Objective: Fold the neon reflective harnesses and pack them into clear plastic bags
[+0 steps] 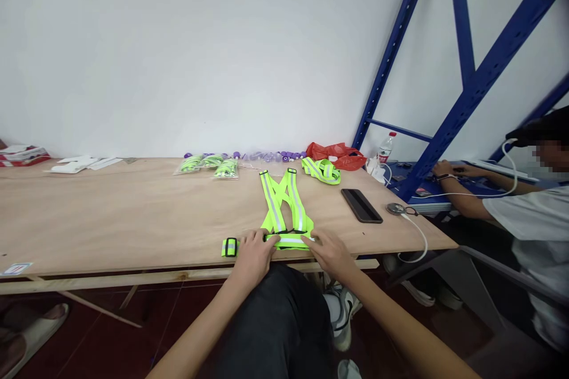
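A neon-yellow reflective strap vest lies spread on the wooden table, its crossed straps running away from me. My left hand rests on the vest's waist band near the table's front edge, fingers curled over it. My right hand presses the band's other end, fingers bent and close together. A black buckle sits on the band's loose end left of my left hand.
A second folded vest, bagged vests, purple items and a red bag lie at the back. A black phone and a round charger sit right. Another person sits by the blue rack.
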Motion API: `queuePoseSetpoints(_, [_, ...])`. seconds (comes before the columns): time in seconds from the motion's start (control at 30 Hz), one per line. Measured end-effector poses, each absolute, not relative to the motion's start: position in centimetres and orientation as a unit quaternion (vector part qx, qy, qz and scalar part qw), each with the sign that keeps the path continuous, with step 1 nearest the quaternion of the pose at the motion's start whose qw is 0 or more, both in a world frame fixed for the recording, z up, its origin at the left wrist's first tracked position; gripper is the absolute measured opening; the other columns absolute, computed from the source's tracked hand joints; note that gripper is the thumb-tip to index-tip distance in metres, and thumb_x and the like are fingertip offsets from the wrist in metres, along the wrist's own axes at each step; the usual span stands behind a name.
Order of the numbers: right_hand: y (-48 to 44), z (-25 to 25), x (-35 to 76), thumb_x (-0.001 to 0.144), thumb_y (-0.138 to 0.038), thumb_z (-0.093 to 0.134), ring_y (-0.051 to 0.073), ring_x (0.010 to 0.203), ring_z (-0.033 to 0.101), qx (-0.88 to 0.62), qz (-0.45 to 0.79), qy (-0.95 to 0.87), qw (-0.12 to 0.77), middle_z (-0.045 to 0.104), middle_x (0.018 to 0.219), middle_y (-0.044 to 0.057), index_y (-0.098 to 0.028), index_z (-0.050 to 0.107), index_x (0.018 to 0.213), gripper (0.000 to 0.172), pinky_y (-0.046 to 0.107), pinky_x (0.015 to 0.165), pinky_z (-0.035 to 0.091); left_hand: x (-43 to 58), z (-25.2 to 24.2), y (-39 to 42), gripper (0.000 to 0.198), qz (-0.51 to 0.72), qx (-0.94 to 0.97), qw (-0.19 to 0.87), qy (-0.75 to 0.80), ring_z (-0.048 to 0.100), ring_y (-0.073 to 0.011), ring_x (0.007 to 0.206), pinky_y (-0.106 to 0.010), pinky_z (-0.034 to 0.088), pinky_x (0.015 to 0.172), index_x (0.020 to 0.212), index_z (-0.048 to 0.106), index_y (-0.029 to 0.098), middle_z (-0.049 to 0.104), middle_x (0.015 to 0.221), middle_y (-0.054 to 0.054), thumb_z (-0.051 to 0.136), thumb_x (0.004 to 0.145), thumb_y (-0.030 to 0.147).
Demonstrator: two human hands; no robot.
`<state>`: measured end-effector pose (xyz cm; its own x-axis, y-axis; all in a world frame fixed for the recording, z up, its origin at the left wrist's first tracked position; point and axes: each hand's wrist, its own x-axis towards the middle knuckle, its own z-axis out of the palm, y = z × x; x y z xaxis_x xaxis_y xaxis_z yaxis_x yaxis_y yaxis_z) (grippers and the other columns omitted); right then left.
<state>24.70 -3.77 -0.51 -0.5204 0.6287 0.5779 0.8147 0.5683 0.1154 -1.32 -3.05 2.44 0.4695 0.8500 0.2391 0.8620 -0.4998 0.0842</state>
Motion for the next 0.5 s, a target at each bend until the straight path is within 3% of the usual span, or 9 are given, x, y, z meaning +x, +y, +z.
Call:
queuePoseSetpoints(0.17, [-3.3, -0.5, 25.0, 0.098, -0.014, 0.043, 0.020, 0.091, 0.061, -0.399, -0.121, -0.859, 0.297, 0.067, 0.097, 0.009, -0.022, 0.069, 0.112, 0.030, 0.032, 0.079, 0.052, 0.0, 3.1, -3.5, 0.030, -0.078, -0.871, 0.127, -0.468, 0.054, -0.0272, 0.105, -0.039, 0.044, 0.083, 0.119, 0.063, 0.023, 0.061, 0.120, -0.011, 0.051, 0.093, 0.016])
queuePoseSetpoints(0.3, [-3.4, 0.3, 24.7, 0.097, -0.014, 0.044, 0.022, 0.084, 0.059, -0.420, -0.133, -0.858, 0.262, 0.067, 0.086, 0.009, -0.018, 0.070, 0.101, 0.027, 0.035, 0.074, 0.053, 1.3, 3.3, -3.9, 0.029, -0.018, -0.895, 0.158, -0.416, 0.057, -0.0268, 0.103, -0.036, 0.048, 0.081, 0.117, 0.064, 0.010, 0.062, 0.115, -0.018, 0.047, 0.094, 0.012])
queuePoseSetpoints(0.37, [-3.8, 0.6, 24.3, 0.095, -0.012, 0.043, 0.023, 0.084, 0.059, -0.434, -0.136, -0.857, 0.244, 0.067, 0.085, 0.010, -0.017, 0.070, 0.102, 0.028, 0.036, 0.073, 0.053, 1.9, 3.5, -4.3, 0.038, -0.009, -0.896, 0.146, -0.418, 0.061, -0.0261, 0.098, -0.034, 0.050, 0.076, 0.130, 0.058, 0.015, 0.062, 0.117, -0.019, 0.047, 0.094, 0.012])
queuePoseSetpoints(0.5, [-5.0, 0.8, 23.9, 0.090, -0.007, 0.043, 0.024, 0.094, 0.062, -0.436, -0.104, -0.862, 0.239, 0.069, 0.101, 0.012, -0.017, 0.067, 0.116, 0.037, 0.040, 0.083, 0.055, 3.7, 3.6, -5.6, 0.064, -0.027, -0.875, 0.131, -0.466, 0.065, -0.0299, 0.097, -0.039, 0.053, 0.072, 0.151, 0.034, 0.036, 0.059, 0.127, -0.020, 0.046, 0.094, 0.011])
